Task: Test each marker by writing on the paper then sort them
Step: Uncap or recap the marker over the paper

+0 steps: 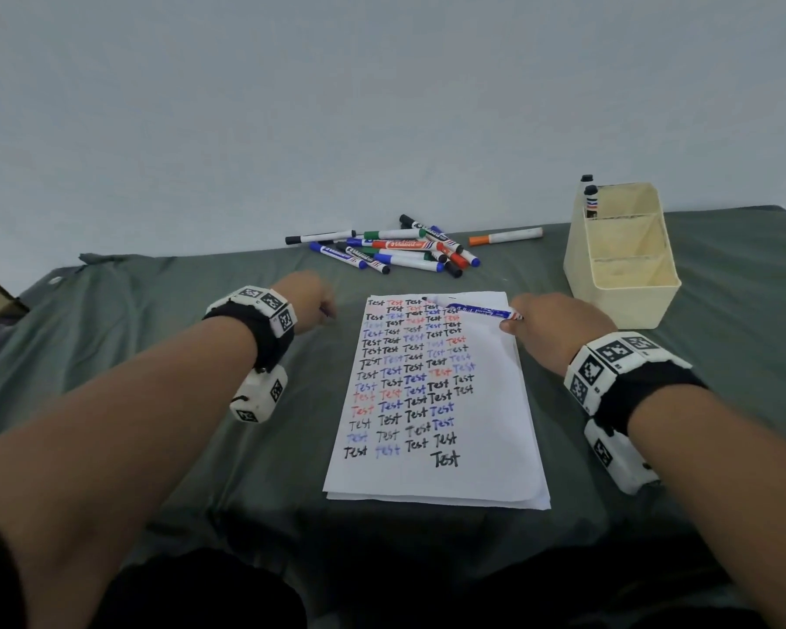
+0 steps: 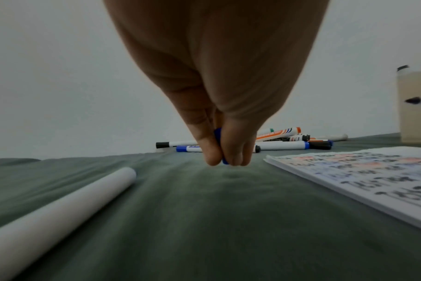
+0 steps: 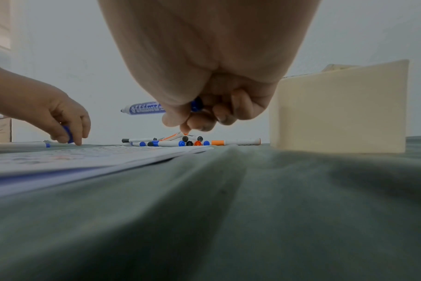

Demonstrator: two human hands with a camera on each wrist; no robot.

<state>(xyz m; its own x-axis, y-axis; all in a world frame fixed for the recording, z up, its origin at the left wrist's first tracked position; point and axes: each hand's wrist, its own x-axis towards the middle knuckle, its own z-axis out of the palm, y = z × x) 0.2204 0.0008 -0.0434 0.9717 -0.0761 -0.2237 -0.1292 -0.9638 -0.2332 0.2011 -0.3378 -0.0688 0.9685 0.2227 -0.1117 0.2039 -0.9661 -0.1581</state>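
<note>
Head view: the right hand [image 1: 550, 329] grips an uncapped blue marker [image 1: 482, 311] above the top of the paper [image 1: 473, 424].

Left wrist view: the left hand [image 2: 219, 106] pinches a blue cap [image 2: 218, 140] just over the cloth [image 2: 204, 218].

Right wrist view: the marker points left, beside the box [image 3: 339, 108].

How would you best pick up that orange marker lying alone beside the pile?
Probably by the middle of its white barrel, coming straight down from above. The orange marker lies flat on the cloth, apart from the pile and short of the box, so both long sides are free.
</note>
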